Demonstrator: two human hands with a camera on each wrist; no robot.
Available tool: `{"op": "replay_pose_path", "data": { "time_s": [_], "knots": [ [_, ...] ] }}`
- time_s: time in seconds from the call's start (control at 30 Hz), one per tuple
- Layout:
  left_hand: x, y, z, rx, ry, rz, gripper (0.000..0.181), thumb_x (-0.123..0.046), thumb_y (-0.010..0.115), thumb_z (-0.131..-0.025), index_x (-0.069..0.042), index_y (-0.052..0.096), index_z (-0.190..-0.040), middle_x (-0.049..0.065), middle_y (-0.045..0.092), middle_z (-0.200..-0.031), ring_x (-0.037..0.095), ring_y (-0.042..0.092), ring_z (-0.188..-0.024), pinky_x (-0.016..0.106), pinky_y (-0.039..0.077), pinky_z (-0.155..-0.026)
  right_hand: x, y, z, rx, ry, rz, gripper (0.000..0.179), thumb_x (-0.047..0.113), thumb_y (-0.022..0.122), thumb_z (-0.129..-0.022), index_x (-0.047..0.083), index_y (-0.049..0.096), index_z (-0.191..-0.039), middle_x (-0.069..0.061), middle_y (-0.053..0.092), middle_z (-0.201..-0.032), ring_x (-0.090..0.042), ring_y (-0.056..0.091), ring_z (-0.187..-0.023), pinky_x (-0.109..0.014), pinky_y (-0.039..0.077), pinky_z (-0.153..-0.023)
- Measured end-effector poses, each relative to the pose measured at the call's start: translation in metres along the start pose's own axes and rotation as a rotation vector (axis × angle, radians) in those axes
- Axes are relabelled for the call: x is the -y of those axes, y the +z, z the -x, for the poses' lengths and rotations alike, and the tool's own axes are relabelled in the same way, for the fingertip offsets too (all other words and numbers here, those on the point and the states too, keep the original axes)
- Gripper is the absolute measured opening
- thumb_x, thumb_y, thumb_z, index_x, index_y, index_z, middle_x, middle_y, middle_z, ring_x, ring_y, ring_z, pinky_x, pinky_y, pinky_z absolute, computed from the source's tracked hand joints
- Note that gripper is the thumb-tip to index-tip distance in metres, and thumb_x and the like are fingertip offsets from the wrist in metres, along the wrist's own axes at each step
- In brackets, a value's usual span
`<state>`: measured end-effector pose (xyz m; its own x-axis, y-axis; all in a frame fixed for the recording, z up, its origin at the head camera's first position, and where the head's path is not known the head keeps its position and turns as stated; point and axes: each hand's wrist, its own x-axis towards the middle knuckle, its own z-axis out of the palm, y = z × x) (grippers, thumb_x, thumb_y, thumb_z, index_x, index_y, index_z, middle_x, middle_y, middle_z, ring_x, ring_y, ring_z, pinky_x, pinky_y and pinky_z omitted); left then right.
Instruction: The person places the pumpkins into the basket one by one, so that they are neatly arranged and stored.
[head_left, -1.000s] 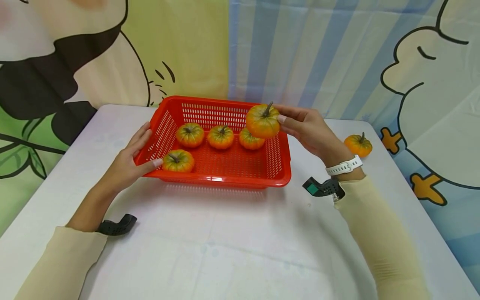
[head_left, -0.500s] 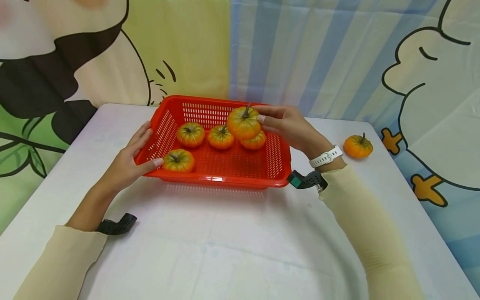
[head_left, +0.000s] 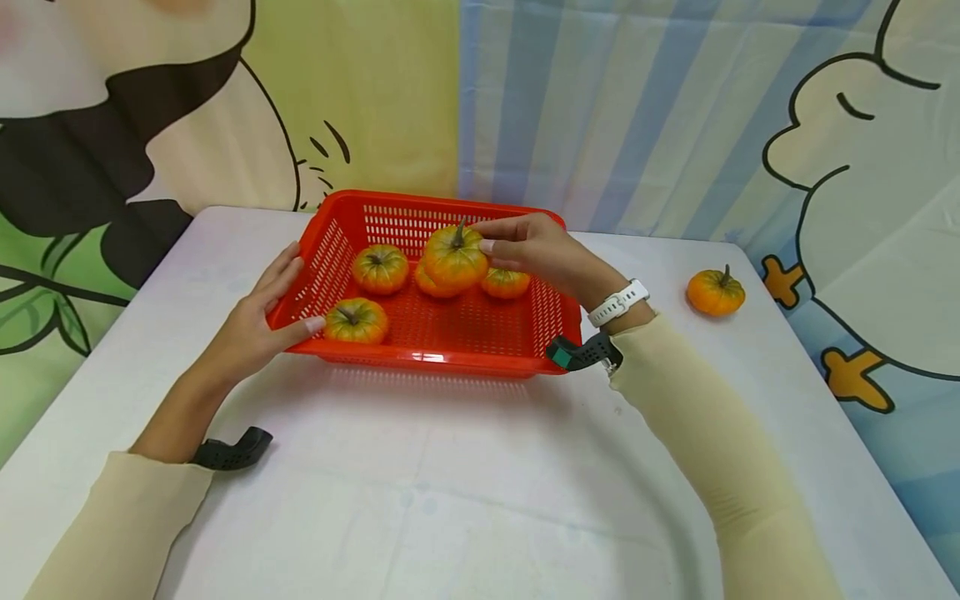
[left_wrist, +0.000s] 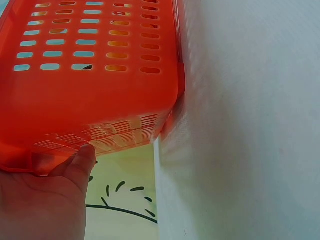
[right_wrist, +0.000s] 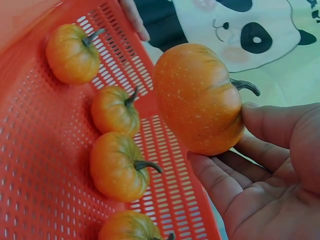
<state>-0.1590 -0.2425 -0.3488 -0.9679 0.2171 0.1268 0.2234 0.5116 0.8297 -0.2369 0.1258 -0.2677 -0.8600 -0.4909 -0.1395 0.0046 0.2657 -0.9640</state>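
Note:
A small orange-green pumpkin (head_left: 455, 257) is pinched between the thumb and fingers of my right hand (head_left: 536, 247), above the red plastic basket (head_left: 450, 360). In the right wrist view, the held pumpkin (right_wrist: 197, 100) has its dark stem toward the thumb. Several similar pumpkins sit inside the basket: one at the front left (head_left: 356, 322), one at the back left (head_left: 381, 269), others along the back. The held pumpkin partly covers one of these. My left hand (head_left: 255, 321) holds the basket's left end, thumb over the rim and fingers along the outer wall.
One more pumpkin (head_left: 716, 292) lies on the white table (head_left: 420, 500) at the right, outside the basket. A cartoon-printed curtain (head_left: 390, 108) hangs behind the table. Both wrists carry black straps, and the right one also has a white band (head_left: 618, 302).
My right hand has moved left with its pumpkin, from the basket's right end to over the middle of its back part. The left hand and the basket have stayed in place.

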Motion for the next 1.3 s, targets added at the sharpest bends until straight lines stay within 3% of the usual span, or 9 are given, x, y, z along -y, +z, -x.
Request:
{"op": "replay_pose_path", "data": {
  "time_s": [0.37, 0.7, 0.83, 1.07, 1.3],
  "knots": [
    [0.0, 0.001, 0.0, 0.0, 0.001, 0.016, 0.086, -0.022, 0.071, -0.088, -0.021, 0.018, -0.156, -0.017, 0.008, -0.16, 0.028, 0.022, -0.142, 0.011, 0.044, -0.083, -0.002, 0.015, -0.016, 0.069, 0.06, 0.104, 0.037, 0.017, 0.064, -0.095, 0.008, 0.063, -0.131, -0.001, 0.062, -0.128, -0.014, 0.058, -0.114, -0.036, 0.046, -0.099],
    [-0.001, 0.001, -0.001, 0.001, 0.009, -0.01, 0.087, -0.023, 0.071, -0.088, -0.021, 0.018, -0.156, -0.017, 0.008, -0.16, 0.025, 0.019, -0.143, 0.011, 0.042, -0.084, -0.003, 0.019, -0.021, 0.083, 0.032, 0.191, 0.037, 0.018, 0.065, -0.094, 0.007, 0.064, -0.129, 0.0, 0.066, -0.12, -0.013, 0.062, -0.106, -0.037, 0.048, -0.097],
    [0.0, 0.0, -0.001, -0.001, 0.008, -0.013, 0.087, -0.023, 0.071, -0.087, -0.022, 0.018, -0.156, -0.017, 0.008, -0.16, 0.026, 0.02, -0.143, 0.012, 0.044, -0.083, -0.006, 0.022, -0.027, 0.112, 0.031, 0.28, 0.037, 0.021, 0.066, -0.094, 0.011, 0.065, -0.129, 0.003, 0.068, -0.116, -0.011, 0.059, -0.107, -0.035, 0.048, -0.096],
    [0.0, 0.0, 0.0, -0.002, 0.004, -0.012, 0.088, -0.023, 0.072, -0.087, -0.022, 0.018, -0.156, -0.017, 0.008, -0.16, 0.026, 0.02, -0.144, 0.013, 0.044, -0.083, -0.01, 0.03, -0.036, 0.19, 0.03, 0.396, 0.039, 0.022, 0.066, -0.093, 0.011, 0.064, -0.13, 0.004, 0.065, -0.123, -0.012, 0.049, -0.091, -0.028, 0.042, -0.071],
    [-0.001, 0.001, 0.001, -0.004, 0.005, -0.016, 0.087, -0.023, 0.071, -0.088, -0.021, 0.017, -0.156, -0.017, 0.008, -0.16, 0.027, 0.019, -0.144, 0.012, 0.044, -0.082, -0.01, 0.035, -0.041, 0.293, 0.04, 0.481, 0.038, 0.022, 0.065, -0.094, 0.01, 0.064, -0.13, 0.003, 0.063, -0.126, -0.016, 0.04, -0.073, -0.028, 0.037, -0.062]
  ]
}}
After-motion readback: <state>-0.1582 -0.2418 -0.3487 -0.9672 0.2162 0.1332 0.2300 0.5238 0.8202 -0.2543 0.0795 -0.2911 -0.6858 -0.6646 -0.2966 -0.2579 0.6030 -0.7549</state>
